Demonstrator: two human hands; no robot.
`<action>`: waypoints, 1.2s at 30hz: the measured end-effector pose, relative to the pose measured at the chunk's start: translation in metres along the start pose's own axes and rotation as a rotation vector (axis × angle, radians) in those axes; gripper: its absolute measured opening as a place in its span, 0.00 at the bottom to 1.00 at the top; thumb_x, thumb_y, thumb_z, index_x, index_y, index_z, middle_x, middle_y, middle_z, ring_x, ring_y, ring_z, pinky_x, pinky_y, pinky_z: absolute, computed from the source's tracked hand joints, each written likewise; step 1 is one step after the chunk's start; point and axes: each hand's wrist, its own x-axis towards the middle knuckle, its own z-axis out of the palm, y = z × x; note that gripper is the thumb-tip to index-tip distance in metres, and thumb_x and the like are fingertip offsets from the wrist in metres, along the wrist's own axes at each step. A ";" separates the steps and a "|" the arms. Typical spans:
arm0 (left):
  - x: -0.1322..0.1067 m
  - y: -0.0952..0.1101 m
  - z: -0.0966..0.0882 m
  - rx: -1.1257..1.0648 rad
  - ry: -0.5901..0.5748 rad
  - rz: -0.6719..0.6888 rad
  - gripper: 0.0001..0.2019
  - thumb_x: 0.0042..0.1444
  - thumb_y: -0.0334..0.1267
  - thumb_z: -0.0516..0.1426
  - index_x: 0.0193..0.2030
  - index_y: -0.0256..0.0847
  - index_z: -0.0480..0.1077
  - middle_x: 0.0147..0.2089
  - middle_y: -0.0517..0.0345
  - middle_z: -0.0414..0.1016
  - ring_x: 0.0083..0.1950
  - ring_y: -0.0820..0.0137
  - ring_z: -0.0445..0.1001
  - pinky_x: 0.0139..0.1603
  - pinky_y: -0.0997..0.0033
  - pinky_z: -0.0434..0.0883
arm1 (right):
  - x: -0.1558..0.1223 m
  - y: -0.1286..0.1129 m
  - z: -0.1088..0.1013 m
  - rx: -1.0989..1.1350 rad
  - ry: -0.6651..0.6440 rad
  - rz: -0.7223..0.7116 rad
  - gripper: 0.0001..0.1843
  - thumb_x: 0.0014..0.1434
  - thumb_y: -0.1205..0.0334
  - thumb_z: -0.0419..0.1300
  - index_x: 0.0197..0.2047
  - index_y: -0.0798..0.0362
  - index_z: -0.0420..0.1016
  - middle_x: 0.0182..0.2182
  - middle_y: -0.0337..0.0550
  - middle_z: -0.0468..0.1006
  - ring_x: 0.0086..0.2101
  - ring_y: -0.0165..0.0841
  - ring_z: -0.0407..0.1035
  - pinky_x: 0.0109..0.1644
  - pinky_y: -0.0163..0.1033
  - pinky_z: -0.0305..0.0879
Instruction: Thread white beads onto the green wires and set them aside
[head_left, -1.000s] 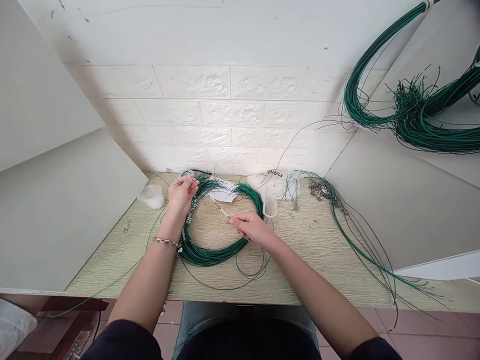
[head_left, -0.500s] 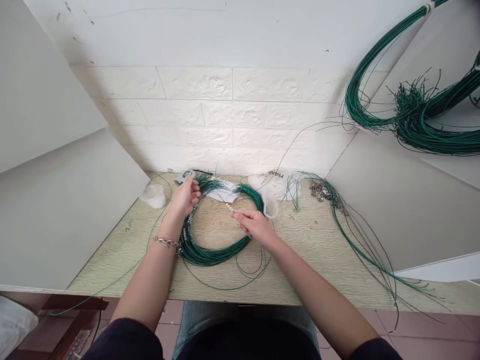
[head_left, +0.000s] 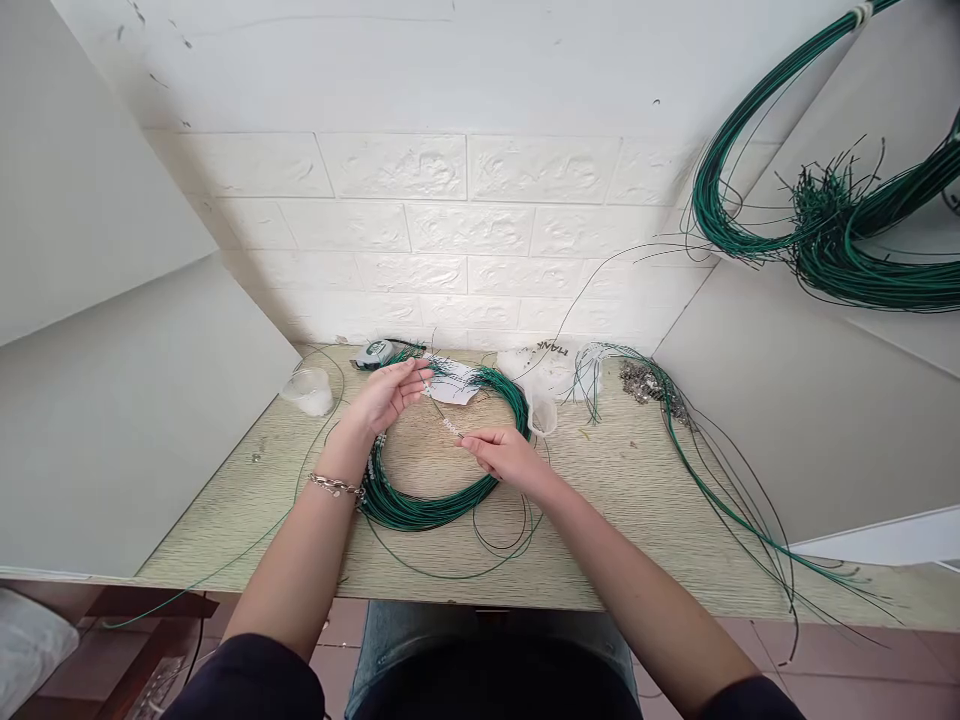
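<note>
My right hand pinches a thin wire between thumb and fingertips, above the right inner side of a green wire coil. Small white sleeve-like pieces sit on that wire just ahead of the fingertips. Over the coil's upper left, my left hand is open, palm turned up and fingers stretched toward the wire's far end. It covers part of the coil. More white pieces line the coil's left side. A printed white paper lies behind, partly under the loose wire ends.
A tape measure and a clear cup with white contents stand at the left. Behind right are a plastic bag, a small clear ring-shaped piece and metal bits. Green wire bundles hang upper right; loose wires trail over the table.
My left hand has moved right, away from the tape measure, and its fingers have straightened. My right hand has shifted slightly left and down, with the wire and its white pieces.
</note>
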 end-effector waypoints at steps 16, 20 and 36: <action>0.000 0.002 0.002 -0.227 0.071 -0.027 0.07 0.53 0.24 0.50 0.32 0.30 0.70 0.25 0.56 0.72 0.24 0.79 0.71 0.22 0.85 0.70 | -0.002 0.000 -0.002 -0.172 -0.122 0.055 0.20 0.51 0.50 0.54 0.36 0.61 0.73 0.14 0.31 0.55 0.17 0.22 0.48 0.20 0.30 0.43; 0.003 0.000 0.000 -0.261 0.107 -0.014 0.07 0.54 0.26 0.50 0.31 0.30 0.69 0.25 0.56 0.72 0.23 0.79 0.71 0.21 0.85 0.69 | -0.003 -0.002 -0.003 -0.179 -0.107 0.070 0.22 0.52 0.50 0.53 0.40 0.60 0.73 0.14 0.32 0.57 0.16 0.22 0.49 0.21 0.30 0.44; 0.008 0.000 -0.008 -0.395 0.246 -0.007 0.06 0.55 0.27 0.50 0.31 0.33 0.67 0.26 0.58 0.73 0.25 0.78 0.72 0.19 0.85 0.69 | -0.004 -0.004 -0.003 -0.170 -0.116 0.144 0.18 0.56 0.58 0.50 0.43 0.60 0.72 0.14 0.31 0.56 0.16 0.21 0.49 0.21 0.29 0.45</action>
